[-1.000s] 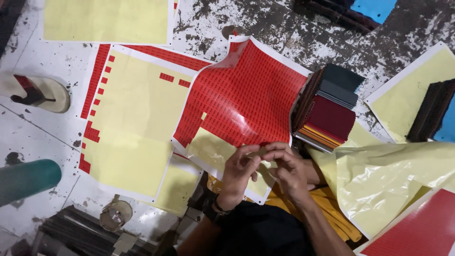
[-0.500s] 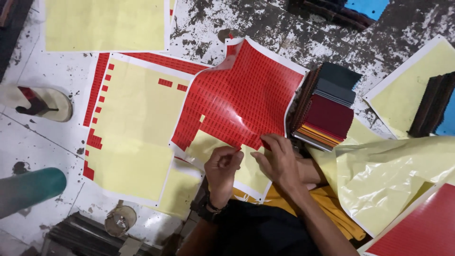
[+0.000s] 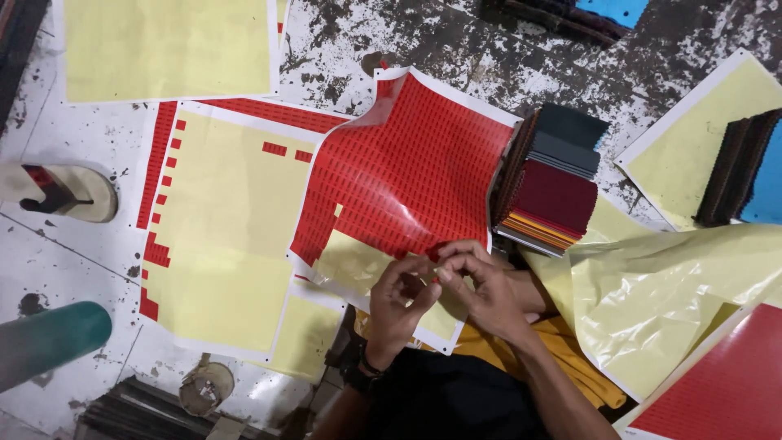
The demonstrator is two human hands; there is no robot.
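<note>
Your left hand [image 3: 399, 297] and right hand [image 3: 481, 285] pinch together, apparently on a small red sticker [image 3: 436, 254] at the lower edge of the red sticker sheet [image 3: 407, 179], beside the stacked notebooks [image 3: 550, 183].

Even, fairly bright overhead light; colours read clearly. Soft glare streaks the glossy red sticker sheet [image 3: 407, 179] just above the grip. The green cylinder [image 3: 49, 342] far left is blurred; shadows stay faint.

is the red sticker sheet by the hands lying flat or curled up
Curled, not flat: the red sticker sheet bows upward, its top corner lifted off the floor and glare running across it, while both hands, left hand and right hand, pinch its lower edge.
</note>
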